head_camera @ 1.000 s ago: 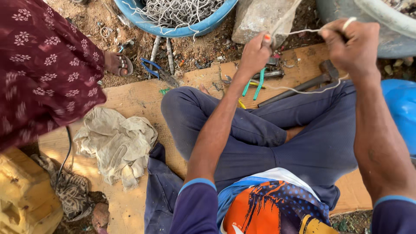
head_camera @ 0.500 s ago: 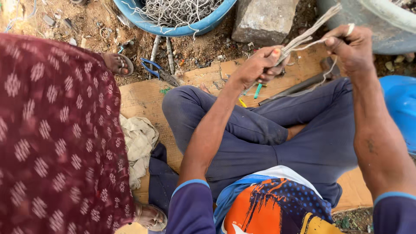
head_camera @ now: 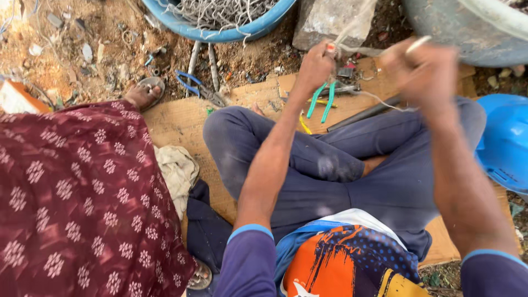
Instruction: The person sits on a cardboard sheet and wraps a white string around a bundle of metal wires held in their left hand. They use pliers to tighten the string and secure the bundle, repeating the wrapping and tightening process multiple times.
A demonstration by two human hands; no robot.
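Pale wire [head_camera: 352, 33] pinched in left hand [head_camera: 314, 66], right hand [head_camera: 426, 71] fisted on its other end, green-handled pliers [head_camera: 322, 99] below on cardboard [head_camera: 176, 118]

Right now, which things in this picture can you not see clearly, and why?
- Right hand: motion-blurred in the head view; its grip on the white cord cannot be judged.
- Blue basin: cut by the top edge.
- Blue helmet: cut by the right edge.
- Cloth: partly hidden by another person's maroon patterned garment.
- Small parts by the left hand: too small.

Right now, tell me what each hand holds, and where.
Left hand grips pale wire strands at their bunched end; right hand pinches one wire's tip.
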